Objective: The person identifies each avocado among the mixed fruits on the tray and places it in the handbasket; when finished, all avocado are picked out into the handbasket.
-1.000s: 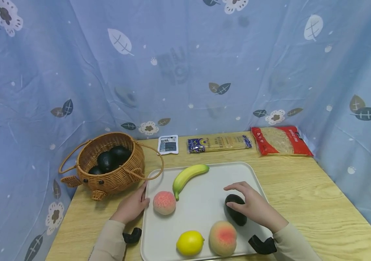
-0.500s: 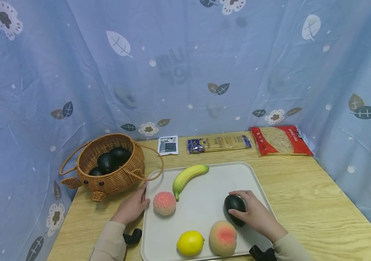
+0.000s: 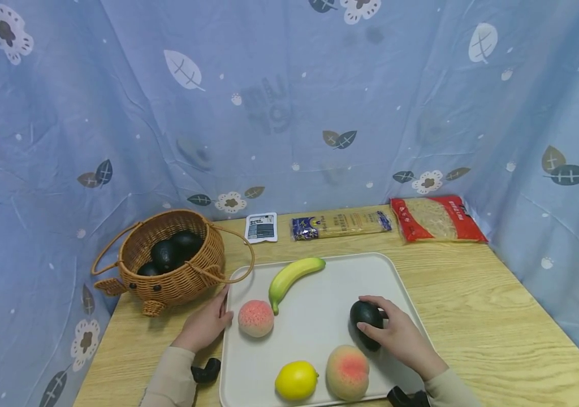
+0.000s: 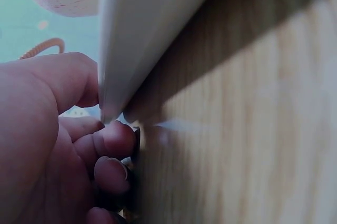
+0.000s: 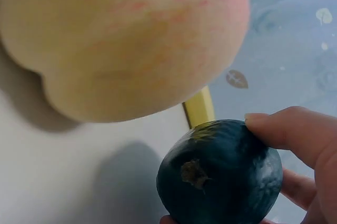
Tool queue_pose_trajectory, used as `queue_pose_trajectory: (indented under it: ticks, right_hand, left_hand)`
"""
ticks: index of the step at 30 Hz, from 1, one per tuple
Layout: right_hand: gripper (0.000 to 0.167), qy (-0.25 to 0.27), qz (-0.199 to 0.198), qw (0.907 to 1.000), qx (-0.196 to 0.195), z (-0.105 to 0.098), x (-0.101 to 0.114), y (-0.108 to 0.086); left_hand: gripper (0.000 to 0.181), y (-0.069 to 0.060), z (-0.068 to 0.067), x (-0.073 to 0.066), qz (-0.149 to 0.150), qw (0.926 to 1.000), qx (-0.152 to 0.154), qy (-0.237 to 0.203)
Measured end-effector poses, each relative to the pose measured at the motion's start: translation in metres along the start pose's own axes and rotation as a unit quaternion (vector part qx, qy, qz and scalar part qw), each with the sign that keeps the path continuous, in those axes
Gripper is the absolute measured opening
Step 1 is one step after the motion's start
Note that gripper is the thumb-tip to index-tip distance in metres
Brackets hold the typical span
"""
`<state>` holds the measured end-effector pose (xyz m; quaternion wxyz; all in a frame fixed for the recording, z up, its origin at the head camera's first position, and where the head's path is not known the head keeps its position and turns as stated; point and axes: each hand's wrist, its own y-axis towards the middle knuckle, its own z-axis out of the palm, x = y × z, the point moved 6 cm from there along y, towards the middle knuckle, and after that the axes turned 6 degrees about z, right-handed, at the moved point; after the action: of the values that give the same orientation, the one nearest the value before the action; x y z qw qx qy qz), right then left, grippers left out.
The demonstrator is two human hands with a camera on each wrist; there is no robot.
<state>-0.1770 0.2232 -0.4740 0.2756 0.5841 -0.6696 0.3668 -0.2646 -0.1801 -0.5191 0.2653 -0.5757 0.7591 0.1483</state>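
Note:
A dark avocado (image 3: 366, 325) is on the right part of the white tray (image 3: 315, 294). My right hand (image 3: 402, 339) grips it from the right, thumb on its near side and fingers round the far side; the right wrist view shows the avocado's stem end (image 5: 195, 174) between thumb and fingers. At the tray's left edge, my left hand (image 3: 205, 325) holds the rim. In the left wrist view its thumb (image 4: 73, 79) lies against the tray's wall and the fingers curl by the underside. A pink peach (image 3: 256, 318) lies just inside that edge, beside the left thumb.
Also on the tray are a banana (image 3: 294, 278), a lemon (image 3: 297, 380) and a larger peach (image 3: 348, 373) close to the avocado. A wicker basket (image 3: 188, 285) with several avocados stands at left. Behind lie a small white pack (image 3: 261, 227), noodles (image 3: 342, 224) and a red bag (image 3: 439, 219).
My right hand has come down onto the avocado and closed round it; the avocado has turned slightly more upright. The left hand stays at the tray's edge.

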Motion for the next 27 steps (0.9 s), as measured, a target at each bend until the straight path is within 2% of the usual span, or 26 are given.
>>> queue_pose_trajectory:
  ticks: [5,13,19,27]
  right_hand:
    - [0.059,-0.002,-0.016,0.9999,0.0,-0.002,0.014,0.005]
    - [0.056,-0.018,-0.089,0.9959,0.003,0.007,0.054,0.027]
    - [0.056,-0.024,-0.132,0.9907,0.021,0.025,0.095,0.048]
    - [0.055,-0.021,-0.171,0.9836,0.054,0.045,0.155,0.068]
  left_hand:
    - [0.073,0.0,0.0,-0.001,-0.002,1.0,0.001,0.006]
    - [0.073,-0.001,-0.002,-0.001,-0.006,0.9998,0.005,0.019]
    - [0.072,-0.001,-0.003,-0.002,-0.005,1.0,0.003,0.0]
    - [0.072,-0.002,-0.003,-0.004,-0.005,1.0,0.001,0.002]
